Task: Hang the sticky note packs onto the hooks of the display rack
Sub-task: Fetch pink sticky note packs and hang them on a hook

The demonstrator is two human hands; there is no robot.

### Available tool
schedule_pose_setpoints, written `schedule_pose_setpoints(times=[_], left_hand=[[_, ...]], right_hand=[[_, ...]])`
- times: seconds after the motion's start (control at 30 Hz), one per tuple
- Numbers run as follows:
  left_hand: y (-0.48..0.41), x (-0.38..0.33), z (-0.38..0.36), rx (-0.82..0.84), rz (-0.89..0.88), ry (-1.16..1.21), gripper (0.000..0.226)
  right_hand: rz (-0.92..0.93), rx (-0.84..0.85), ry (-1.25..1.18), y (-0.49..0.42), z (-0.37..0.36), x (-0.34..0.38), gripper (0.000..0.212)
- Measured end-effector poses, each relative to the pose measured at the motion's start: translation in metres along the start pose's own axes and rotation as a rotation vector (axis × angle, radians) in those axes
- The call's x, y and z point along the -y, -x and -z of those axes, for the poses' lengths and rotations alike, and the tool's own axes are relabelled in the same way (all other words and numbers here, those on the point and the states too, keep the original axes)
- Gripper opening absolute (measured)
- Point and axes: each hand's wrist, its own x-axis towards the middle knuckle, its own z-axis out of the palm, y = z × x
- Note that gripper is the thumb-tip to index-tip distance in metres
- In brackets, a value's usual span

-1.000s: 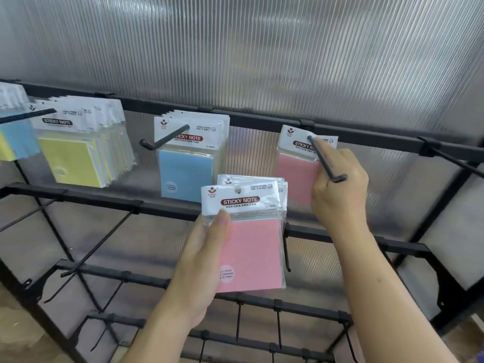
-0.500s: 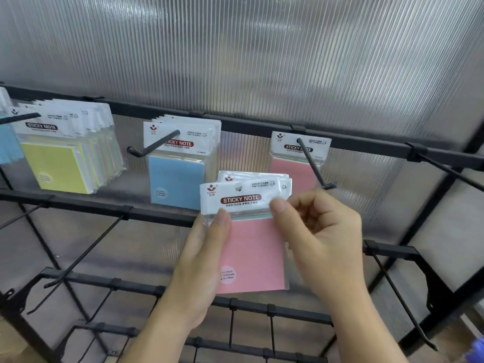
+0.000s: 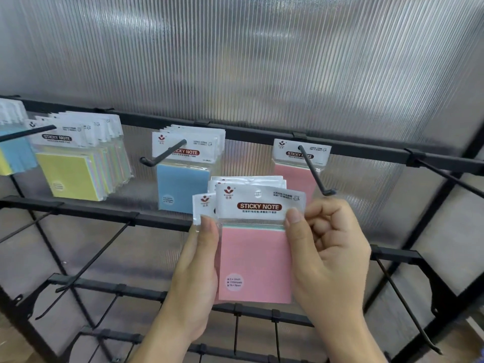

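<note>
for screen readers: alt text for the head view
A left hand holds a stack of pink sticky note packs while the right hand pinches the front pack before a black metal display rack where other packs hang.

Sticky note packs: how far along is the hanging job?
Done: yellow packs, blue packs and one pink pack hang on the top hooks. In hand: the left hand holds a pink stack; the right hand pinches its front pack. Left: that stack.
</note>
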Motion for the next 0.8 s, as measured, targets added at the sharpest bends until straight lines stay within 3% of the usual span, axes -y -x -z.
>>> schedule_pose_setpoints(times=[0.2, 0.33, 0.8], left_hand=[[0.001, -0.003, -0.009, -0.001, 0.025, -0.04, 0.069], [0.0, -0.005, -0.014, -0.037, 0.062, -0.048, 0.074], [-0.003, 0.0, -0.019, -0.082, 0.071, -0.079, 0.064]], right_hand=[[0.207, -0.135, -0.019, 0.005, 0.004, 0.007, 0.032], [0.366, -0.236, 0.128, 0.002, 0.013, 0.004, 0.025], [0.288, -0.348, 0.165, 0.0, 0.03, -0.002, 0.03]])
